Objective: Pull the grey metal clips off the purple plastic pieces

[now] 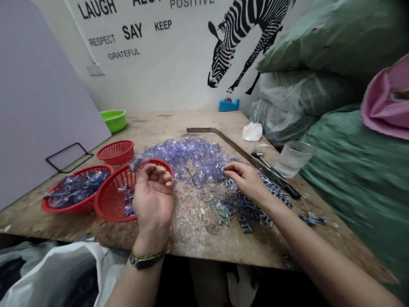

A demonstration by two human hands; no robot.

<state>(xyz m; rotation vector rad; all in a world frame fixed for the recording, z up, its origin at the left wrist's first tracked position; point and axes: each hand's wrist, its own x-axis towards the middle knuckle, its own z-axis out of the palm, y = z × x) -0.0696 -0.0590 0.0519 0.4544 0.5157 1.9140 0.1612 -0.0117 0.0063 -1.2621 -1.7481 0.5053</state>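
Note:
My left hand (pixel 155 194) is raised palm up over the right side of a red basket (pixel 108 204), its fingers curled in. A blurred greyish piece (pixel 138 164) shows by its thumb, too smeared to name. Inside that basket lie a few clear purple and grey pieces (pixel 128 198). My right hand (pixel 247 179) has thumb and fingers pinched together at the edge of the grey plastic parts (pixel 247 213); what is between the fingertips cannot be made out. Just beyond it spreads a heap of clear purple plastic pieces (pixel 188 155). Small metal pins or screws (pixel 222 211) lie between the hands.
A fuller red basket (pixel 76 209) and another red basket (pixel 115 153) stand left, near a green basin (pixel 114 121). A bent metal bar (pixel 236 149), a black-handled tool (pixel 275 168) and a glass of water (pixel 294 160) lie right. Green sacks (pixel 351 170) crowd the right edge.

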